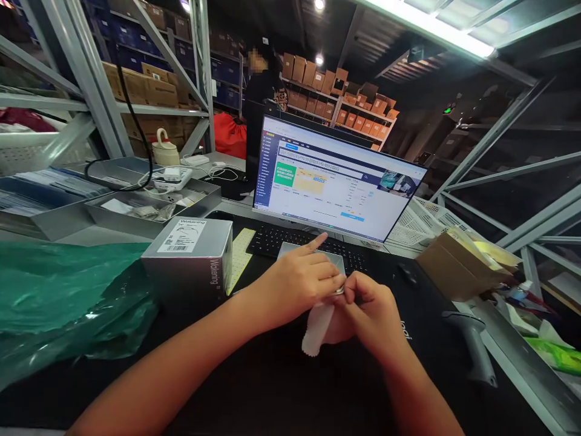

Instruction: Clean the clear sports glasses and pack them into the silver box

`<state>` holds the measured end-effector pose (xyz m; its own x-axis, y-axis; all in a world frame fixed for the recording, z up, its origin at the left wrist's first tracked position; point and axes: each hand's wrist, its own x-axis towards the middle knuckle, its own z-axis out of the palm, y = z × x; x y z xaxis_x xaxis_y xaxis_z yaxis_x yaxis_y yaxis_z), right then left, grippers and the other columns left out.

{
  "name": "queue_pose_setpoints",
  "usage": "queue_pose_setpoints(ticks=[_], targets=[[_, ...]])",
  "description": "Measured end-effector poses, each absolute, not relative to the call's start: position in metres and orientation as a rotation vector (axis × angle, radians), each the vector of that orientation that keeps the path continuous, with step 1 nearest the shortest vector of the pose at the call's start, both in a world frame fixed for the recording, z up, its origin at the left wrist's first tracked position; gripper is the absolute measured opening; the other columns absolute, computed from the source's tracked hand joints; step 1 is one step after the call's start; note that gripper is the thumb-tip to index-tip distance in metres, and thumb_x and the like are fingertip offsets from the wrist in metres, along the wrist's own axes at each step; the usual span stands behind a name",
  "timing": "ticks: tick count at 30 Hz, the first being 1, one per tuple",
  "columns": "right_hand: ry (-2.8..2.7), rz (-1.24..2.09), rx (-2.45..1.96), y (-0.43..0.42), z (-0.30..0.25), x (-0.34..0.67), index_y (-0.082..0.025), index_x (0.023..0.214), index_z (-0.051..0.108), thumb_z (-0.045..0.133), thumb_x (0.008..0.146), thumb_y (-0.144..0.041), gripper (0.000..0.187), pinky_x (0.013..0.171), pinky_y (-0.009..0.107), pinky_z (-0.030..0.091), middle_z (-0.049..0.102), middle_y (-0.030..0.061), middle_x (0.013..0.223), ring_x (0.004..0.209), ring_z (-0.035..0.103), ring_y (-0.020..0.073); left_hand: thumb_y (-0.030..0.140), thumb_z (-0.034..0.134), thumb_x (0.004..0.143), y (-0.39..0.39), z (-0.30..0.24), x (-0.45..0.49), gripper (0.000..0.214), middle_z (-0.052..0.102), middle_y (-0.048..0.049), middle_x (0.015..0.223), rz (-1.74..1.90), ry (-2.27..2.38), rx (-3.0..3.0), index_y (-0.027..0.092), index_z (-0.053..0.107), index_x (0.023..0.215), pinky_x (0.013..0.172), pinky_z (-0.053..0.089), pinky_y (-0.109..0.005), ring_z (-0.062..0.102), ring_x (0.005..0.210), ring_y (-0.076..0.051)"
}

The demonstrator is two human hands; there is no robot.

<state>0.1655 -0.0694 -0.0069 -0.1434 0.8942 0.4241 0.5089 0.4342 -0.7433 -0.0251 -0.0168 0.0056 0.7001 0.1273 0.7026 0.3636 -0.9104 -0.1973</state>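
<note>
My left hand [299, 281] is closed with its index finger pointing forward; thumb and other fingers meet at a small shiny metallic piece [339, 290], too covered to identify. Against the same piece, my right hand [374, 306] pinches with thumb and forefinger, the other fingers curled. A pale cleaning cloth [316, 330] with a zigzag edge hangs below both hands, gathered into the right one. Just behind my left hand lies a flat silver-grey box or lid [336, 259], partly hidden. A grey "Wakening" box [186, 260] with a white label stands to the left.
A monitor [336, 181] and black keyboard [267, 241] are ahead. Green plastic bag [77, 297] spreads at left, near a metal tray [136, 212]. On the right are a mouse [407, 274], barcode scanner [476, 345] and open carton [454, 266]. A person [261, 82] stands beyond.
</note>
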Motion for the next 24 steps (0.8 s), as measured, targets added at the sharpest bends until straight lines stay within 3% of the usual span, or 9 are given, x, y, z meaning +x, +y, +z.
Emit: queue_pose_setpoints(ticks=[4, 11, 15, 19, 21, 24], targets=[[-1.52, 0.688, -1.12, -0.061, 0.003, 0.187, -0.023, 0.07, 0.04, 0.068, 0.086, -0.031, 0.033, 0.052, 0.021, 0.035, 0.049, -0.0054, 0.063, 0.057, 0.042, 0.0099, 0.01, 0.062, 0.088, -0.032, 0.013, -0.028, 0.048, 0.055, -0.015, 0.14, -1.219, -0.711, -2.429, 0.019, 0.054, 0.134, 0.116, 0.038, -0.057, 0.053, 0.128, -0.029], [-1.326, 0.75, -0.911, -0.067, 0.002, 0.174, -0.024, 0.071, 0.038, 0.074, 0.081, -0.044, 0.043, 0.048, 0.021, 0.039, 0.048, -0.0055, 0.061, 0.052, 0.045, 0.0096, 0.016, 0.061, 0.079, -0.047, -0.009, -0.009, 0.067, 0.06, -0.0163, 0.13, -1.317, -0.938, -2.376, 0.017, 0.041, 0.142, 0.097, 0.055, -0.051, 0.06, 0.118, -0.034], [-1.356, 0.888, -0.911, -0.072, -0.009, 0.155, -0.025, 0.067, 0.032, 0.073, 0.08, -0.051, 0.05, 0.038, 0.022, 0.036, 0.05, -0.0057, 0.056, 0.04, 0.047, 0.0098, 0.024, 0.052, 0.091, -0.043, -0.022, -0.002, 0.042, 0.067, -0.0181, 0.116, -1.335, -0.885, -2.189, 0.014, 0.046, 0.132, 0.08, 0.062, -0.042, 0.069, 0.102, -0.031], [-1.478, 0.472, -0.976, -0.07, -0.013, 0.151, -0.023, 0.059, 0.034, 0.075, 0.079, -0.037, 0.048, 0.044, 0.023, 0.034, 0.047, -0.0062, 0.052, 0.043, 0.044, 0.0089, 0.024, 0.045, 0.095, -0.041, -0.025, -0.001, 0.035, 0.066, -0.0196, 0.122, -1.368, -0.9, -2.259, 0.015, 0.045, 0.129, 0.07, 0.064, -0.032, 0.073, 0.099, -0.027], [-1.578, 0.209, -0.979, -0.067, -0.015, 0.151, -0.021, 0.055, 0.035, 0.076, 0.077, -0.028, 0.047, 0.047, 0.023, 0.03, 0.045, -0.007, 0.049, 0.046, 0.039, 0.0078, 0.016, 0.047, 0.09, -0.041, -0.025, -0.001, 0.039, 0.061, -0.0197, 0.134, -1.413, -0.948, -2.364, 0.019, 0.043, 0.129, 0.067, 0.064, -0.03, 0.073, 0.099, -0.025], [-1.721, 0.103, -0.938, -0.064, -0.017, 0.15, -0.02, 0.053, 0.035, 0.073, 0.079, -0.022, 0.046, 0.047, 0.023, 0.025, 0.041, -0.0077, 0.048, 0.046, 0.034, 0.0069, 0.006, 0.052, 0.077, -0.038, -0.024, 0.0, 0.051, 0.054, -0.0171, 0.145, -1.474, -1.036, -2.5, 0.023, 0.044, 0.125, 0.068, 0.064, -0.03, 0.074, 0.099, -0.024]])
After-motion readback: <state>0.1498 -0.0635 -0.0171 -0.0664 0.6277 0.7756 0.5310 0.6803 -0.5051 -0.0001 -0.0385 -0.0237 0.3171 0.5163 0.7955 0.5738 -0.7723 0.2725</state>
